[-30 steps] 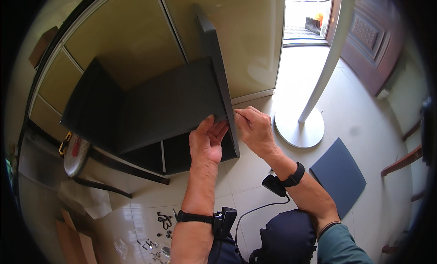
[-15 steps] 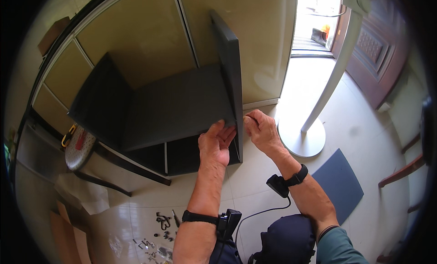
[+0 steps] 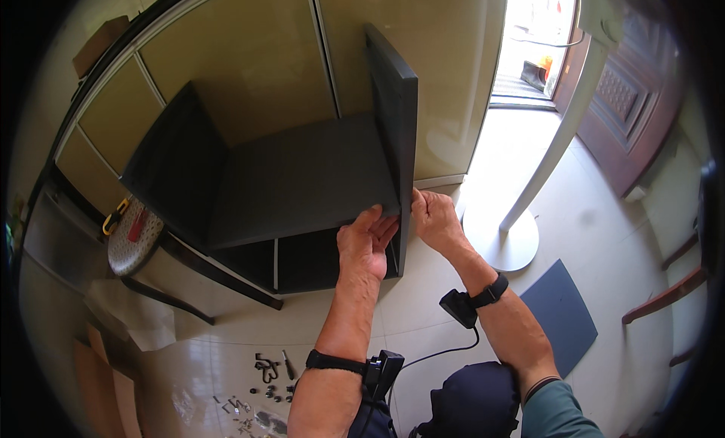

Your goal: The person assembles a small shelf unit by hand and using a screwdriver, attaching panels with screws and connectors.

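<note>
A dark grey cabinet stands against a yellowish panelled front, with a left side panel (image 3: 175,162), a shelf board (image 3: 310,170) and an upright right side panel (image 3: 408,147). My left hand (image 3: 362,248) grips the shelf's front right corner, thumb on top and fingers curled underneath. On the outer face of the right panel, my right hand (image 3: 438,223) presses with its fingers pinched together. Whatever lies between those fingertips is hidden. Both wrists or forearms wear black straps with small devices.
A screwdriver (image 3: 288,365) and small metal fittings (image 3: 240,406) lie on the tiled floor. Left of the cabinet, a stool (image 3: 121,249) holds a yellow-handled tool (image 3: 115,216). To the right are a white stand base (image 3: 504,249) and a loose grey panel (image 3: 560,317).
My right fingertips have come from just beside the right panel to its outer face. My left hand keeps its hold on the shelf corner. The whole view has shifted slightly.
</note>
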Demonstrator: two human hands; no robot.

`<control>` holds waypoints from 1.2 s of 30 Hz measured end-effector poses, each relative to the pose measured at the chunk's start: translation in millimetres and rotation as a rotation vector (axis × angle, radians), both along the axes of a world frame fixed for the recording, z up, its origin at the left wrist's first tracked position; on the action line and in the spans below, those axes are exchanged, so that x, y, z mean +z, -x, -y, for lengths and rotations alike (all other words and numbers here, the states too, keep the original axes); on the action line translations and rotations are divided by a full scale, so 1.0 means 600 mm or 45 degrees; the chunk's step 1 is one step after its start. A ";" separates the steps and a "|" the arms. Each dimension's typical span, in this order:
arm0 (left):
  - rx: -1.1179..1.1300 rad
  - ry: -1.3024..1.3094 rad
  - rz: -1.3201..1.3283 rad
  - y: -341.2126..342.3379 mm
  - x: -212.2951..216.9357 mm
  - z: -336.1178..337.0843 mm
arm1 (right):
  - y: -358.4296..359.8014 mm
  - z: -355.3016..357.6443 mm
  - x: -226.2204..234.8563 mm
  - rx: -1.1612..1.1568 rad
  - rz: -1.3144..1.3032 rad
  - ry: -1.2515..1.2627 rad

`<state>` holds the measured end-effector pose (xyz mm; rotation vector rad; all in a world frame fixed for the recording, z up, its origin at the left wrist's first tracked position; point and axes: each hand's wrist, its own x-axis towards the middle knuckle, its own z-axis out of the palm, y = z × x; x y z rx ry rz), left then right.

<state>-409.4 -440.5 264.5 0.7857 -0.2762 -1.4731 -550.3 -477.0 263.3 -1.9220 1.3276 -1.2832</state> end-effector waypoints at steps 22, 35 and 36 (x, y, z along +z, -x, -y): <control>0.016 -0.007 -0.060 -0.009 -0.014 0.004 | 0.000 -0.030 -0.004 0.066 0.193 -0.291; 0.000 0.001 -0.049 -0.007 -0.009 0.002 | 0.003 -0.007 0.013 -0.026 0.201 -0.597; 0.011 -0.011 -0.064 -0.006 -0.008 0.002 | 0.009 -0.011 0.012 -0.015 0.243 -0.663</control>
